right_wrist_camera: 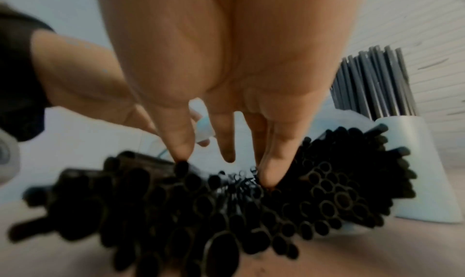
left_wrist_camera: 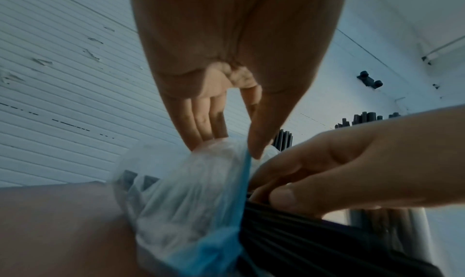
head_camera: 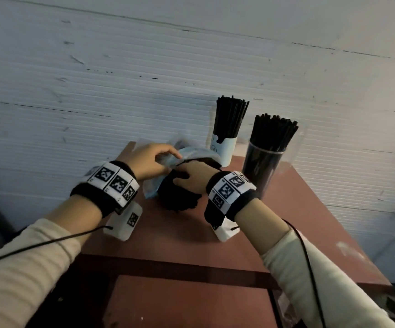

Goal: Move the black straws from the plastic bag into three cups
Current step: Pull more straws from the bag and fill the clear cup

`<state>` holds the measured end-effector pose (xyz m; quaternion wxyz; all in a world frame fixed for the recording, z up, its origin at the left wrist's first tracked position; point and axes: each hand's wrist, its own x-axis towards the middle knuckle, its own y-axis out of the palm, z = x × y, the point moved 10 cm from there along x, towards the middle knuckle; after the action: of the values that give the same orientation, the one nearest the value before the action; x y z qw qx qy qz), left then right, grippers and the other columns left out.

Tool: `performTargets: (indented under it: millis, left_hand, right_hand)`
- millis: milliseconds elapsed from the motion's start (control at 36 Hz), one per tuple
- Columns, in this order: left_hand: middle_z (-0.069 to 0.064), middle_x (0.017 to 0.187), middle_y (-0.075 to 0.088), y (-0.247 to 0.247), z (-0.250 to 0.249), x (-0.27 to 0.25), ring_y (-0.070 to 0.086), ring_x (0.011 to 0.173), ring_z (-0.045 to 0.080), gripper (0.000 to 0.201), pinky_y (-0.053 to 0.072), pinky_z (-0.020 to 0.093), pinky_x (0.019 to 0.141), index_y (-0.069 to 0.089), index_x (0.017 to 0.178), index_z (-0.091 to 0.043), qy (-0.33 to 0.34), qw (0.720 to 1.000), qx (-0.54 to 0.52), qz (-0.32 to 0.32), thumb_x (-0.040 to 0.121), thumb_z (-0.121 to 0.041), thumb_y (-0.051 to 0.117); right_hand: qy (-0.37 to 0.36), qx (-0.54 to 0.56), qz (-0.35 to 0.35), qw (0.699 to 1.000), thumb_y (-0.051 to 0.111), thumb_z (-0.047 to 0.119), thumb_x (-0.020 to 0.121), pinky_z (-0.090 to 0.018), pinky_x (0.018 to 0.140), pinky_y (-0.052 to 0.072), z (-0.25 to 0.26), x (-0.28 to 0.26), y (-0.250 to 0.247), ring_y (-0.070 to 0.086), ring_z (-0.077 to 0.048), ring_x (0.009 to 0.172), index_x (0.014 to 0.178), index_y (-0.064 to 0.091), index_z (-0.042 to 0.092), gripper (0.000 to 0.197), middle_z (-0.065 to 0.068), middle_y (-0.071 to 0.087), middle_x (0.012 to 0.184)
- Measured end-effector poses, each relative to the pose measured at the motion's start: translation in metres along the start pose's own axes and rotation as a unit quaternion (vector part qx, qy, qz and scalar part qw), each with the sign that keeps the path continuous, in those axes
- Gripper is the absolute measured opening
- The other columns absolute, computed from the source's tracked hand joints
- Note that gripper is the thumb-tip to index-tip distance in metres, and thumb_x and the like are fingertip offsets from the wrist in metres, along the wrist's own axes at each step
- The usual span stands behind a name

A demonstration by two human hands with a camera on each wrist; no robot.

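since the remaining black straws [head_camera: 180, 197] lie as a loose bundle on the tabletop [head_camera: 286, 209], half out of the plastic bag [head_camera: 187, 153], i judge them light, stiff along their length, smooth and apt to slide past one another. my right hand [head_camera: 191, 177] is curled over the bundle, fingers [right_wrist_camera: 270, 170] dug in among the open ends. my left hand [head_camera: 148, 159] pinches the thin, soft film of the bag near its blue edge [left_wrist_camera: 245, 174], which should crumple and give no support. take the bundle around its middle, gripping firmly enough to lock the straws together; a hold at the tips would likely let them fan out. the white paper cup [head_camera: 223, 147] and the clear cup [head_camera: 260, 166] at the far side each hold upright straws. i see no third cup.
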<state>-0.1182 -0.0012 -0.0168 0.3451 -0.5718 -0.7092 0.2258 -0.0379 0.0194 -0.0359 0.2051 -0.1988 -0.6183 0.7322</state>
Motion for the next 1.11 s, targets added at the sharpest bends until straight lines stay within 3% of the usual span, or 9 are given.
performTargets:
  millis: [111,306,417,528,750,861,972,1111]
  left_hand:
    - [0.000,0.117,0.067,-0.009,0.010,0.007,0.062,0.109,0.015,0.045,0.051,0.041,0.097,0.065,0.089,-0.045,-0.036,0.998,0.033,-0.049,0.074,-0.003,0.074]
    - [-0.014,0.111,0.069,-0.024,0.010,0.009,0.064,0.104,0.006,0.045,0.051,0.038,0.096,0.063,0.083,-0.055,-0.038,0.995,0.052,-0.080,0.073,-0.014,0.077]
    - [-0.013,0.115,0.068,-0.030,0.012,0.007,0.061,0.109,0.008,0.039,0.049,0.037,0.097,0.066,0.092,-0.048,-0.051,0.993,0.062,-0.088,0.076,-0.014,0.077]
    - [-0.010,0.118,0.067,-0.031,0.011,0.006,0.060,0.111,0.010,0.037,0.049,0.036,0.098,0.069,0.099,-0.041,-0.048,0.993,0.060,-0.091,0.078,-0.013,0.076]
    - [-0.014,0.110,0.068,-0.033,0.013,0.005,0.062,0.106,0.009,0.044,0.050,0.036,0.096,0.066,0.093,-0.049,-0.053,0.992,0.062,-0.099,0.076,-0.008,0.071]
    - [-0.014,0.109,0.069,-0.028,0.016,0.005,0.065,0.101,0.008,0.050,0.052,0.037,0.094,0.065,0.091,-0.054,-0.055,0.993,0.058,-0.085,0.074,-0.006,0.068]
    - [-0.019,0.108,0.068,-0.023,0.021,0.005,0.064,0.101,0.003,0.058,0.052,0.038,0.095,0.060,0.086,-0.066,-0.051,0.994,0.054,-0.079,0.074,-0.010,0.072]
    - [-0.015,0.111,0.068,-0.021,0.018,0.006,0.064,0.104,0.005,0.053,0.050,0.036,0.099,0.063,0.089,-0.059,-0.047,0.994,0.059,-0.075,0.075,-0.009,0.076]
  right_hand:
    - [0.018,-0.012,0.006,1.000,0.050,0.032,0.095,-0.040,0.098,0.044,0.006,0.009,0.005,0.055,-0.030,0.115,0.125,0.057,0.014,0.036,-0.010,0.061,0.125]
    - [0.018,-0.043,0.028,0.999,0.046,0.017,0.097,-0.035,0.098,0.039,0.011,0.009,0.008,0.050,-0.030,0.122,0.135,0.047,0.010,0.039,-0.013,0.054,0.133]
    - [0.008,-0.033,0.035,0.999,0.047,0.015,0.097,-0.036,0.103,0.034,0.011,0.006,0.005,0.045,-0.030,0.129,0.141,0.043,0.018,0.045,-0.010,0.049,0.139]
    - [0.016,-0.029,0.025,0.999,0.048,0.015,0.097,-0.034,0.105,0.033,0.010,0.006,0.000,0.044,-0.029,0.131,0.140,0.045,0.015,0.044,-0.009,0.049,0.140]
    - [0.037,-0.036,-0.003,0.999,0.048,0.024,0.097,-0.035,0.110,0.033,0.002,0.009,-0.008,0.043,-0.023,0.132,0.138,0.050,0.021,0.041,-0.002,0.047,0.144]
    - [0.027,0.028,-0.041,0.998,0.058,0.016,0.092,-0.023,0.101,0.036,-0.005,0.002,-0.016,0.050,-0.020,0.127,0.130,0.060,0.024,0.039,0.000,0.057,0.135]
    - [0.021,0.053,-0.067,0.996,0.065,0.021,0.088,-0.025,0.099,0.039,-0.014,-0.004,-0.018,0.052,-0.016,0.121,0.127,0.062,0.029,0.040,0.004,0.058,0.132]
    - [0.023,0.105,-0.078,0.991,0.072,0.024,0.083,-0.020,0.093,0.040,-0.022,-0.008,-0.018,0.054,-0.012,0.114,0.121,0.066,0.032,0.039,0.008,0.063,0.124]
